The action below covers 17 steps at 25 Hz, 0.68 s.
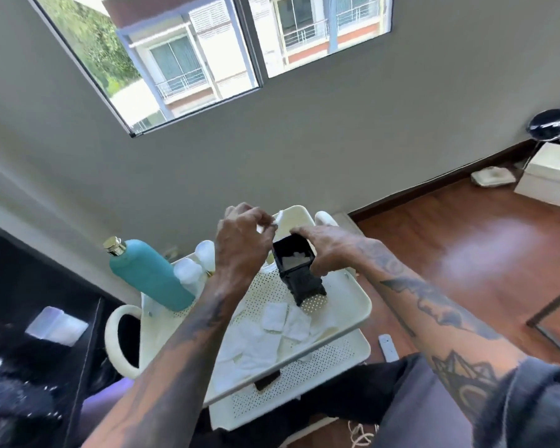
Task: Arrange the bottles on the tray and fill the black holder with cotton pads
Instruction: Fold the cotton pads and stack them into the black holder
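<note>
The black holder [299,270] stands tilted on the white perforated tray [353,302], with white pads visible inside its open top. My right hand [325,250] grips the holder's upper edge and side. My left hand [243,240] hovers just left of the holder's mouth, pinching a white cotton pad [277,219] between its fingertips. Several loose cotton pads [272,328] lie spread across the tray's near half. A teal bottle with a gold cap [149,276] stands at the tray's left side, and two white-capped bottles [194,263] stand next to it.
The tray is the top shelf of a white cart; a lower perforated shelf [320,367] shows beneath. A grey wall and window lie behind. Wooden floor [466,247] stretches right, with a white box and a round black mirror [548,126] far right. Dark furniture stands at left.
</note>
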{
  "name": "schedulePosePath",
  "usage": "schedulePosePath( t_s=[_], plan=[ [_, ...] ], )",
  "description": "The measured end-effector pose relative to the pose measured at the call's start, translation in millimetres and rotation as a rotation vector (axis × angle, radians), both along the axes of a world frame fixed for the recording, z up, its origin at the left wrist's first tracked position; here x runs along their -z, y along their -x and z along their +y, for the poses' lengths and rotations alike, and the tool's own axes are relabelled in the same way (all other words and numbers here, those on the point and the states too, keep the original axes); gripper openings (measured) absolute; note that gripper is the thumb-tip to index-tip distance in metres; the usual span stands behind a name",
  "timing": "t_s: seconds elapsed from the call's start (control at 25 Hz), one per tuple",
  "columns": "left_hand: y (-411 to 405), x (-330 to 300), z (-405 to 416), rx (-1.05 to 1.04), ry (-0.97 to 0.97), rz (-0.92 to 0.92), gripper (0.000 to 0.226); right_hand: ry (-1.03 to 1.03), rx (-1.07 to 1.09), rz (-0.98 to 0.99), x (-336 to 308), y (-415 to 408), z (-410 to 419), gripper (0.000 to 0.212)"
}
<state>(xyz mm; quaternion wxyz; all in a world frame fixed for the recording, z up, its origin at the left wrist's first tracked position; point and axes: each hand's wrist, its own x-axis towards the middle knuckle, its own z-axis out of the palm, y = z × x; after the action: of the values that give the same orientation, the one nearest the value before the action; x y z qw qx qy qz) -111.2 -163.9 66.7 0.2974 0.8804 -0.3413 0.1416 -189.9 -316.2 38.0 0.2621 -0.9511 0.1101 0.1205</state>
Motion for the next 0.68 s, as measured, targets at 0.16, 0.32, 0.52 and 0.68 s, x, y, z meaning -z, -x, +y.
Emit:
schedulePosePath(
  t_s=[0.16,0.32,0.52,0.68],
  plan=[
    [6.9,27.7,-18.7,0.006,-0.452,-0.023,0.018,-0.036,0.003,-0.022,7.2,-3.3,-4.1,0.086],
    [8.1,27.8,-23.7,0.096,-0.787,0.131,0.031,-0.039,-0.012,-0.030,9.9,-3.9,-4.8,0.096],
    [1.6,6.6,-16.7,0.262,-0.781,0.289,0.045,-0.054,0.012,-0.026,9.0,-5.1,-4.7,0.095],
    [13.4,20.8,43.8,0.118,-0.046,0.256,0.031,-0.036,0.003,-0.023,7.4,-1.7,-4.3,0.100]
  ],
)
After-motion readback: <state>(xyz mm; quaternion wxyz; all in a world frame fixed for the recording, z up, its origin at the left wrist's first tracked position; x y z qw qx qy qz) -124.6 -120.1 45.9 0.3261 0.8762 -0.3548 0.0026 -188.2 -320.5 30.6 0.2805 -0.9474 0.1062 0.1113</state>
